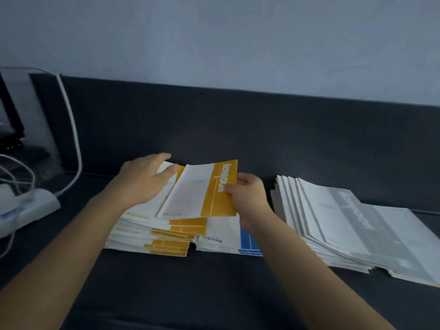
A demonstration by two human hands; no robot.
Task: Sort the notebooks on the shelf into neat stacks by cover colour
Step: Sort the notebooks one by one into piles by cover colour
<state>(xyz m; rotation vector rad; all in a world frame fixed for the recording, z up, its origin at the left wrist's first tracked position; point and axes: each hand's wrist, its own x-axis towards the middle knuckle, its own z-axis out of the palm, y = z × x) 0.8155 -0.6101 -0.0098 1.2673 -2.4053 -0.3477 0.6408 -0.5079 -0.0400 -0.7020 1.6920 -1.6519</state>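
Note:
A yellow-and-white notebook (202, 189) is held tilted above the yellow stack (164, 236), pinched at its right edge by my right hand (247, 196). My left hand (145, 179) lies flat on the top of the yellow stack, fingers spread and touching the notebooks under the raised one. A blue-and-white notebook (240, 239) lies just right of the yellow stack, partly under my right wrist. Further right a fanned pile of grey-and-white notebooks (338, 222) rests on the dark shelf (190, 289).
At the far left are a white power strip (31, 206), white cables (71, 129) and a dark device (9, 115). The dark back panel (262, 129) of the shelf rises behind the stacks, under a pale wall.

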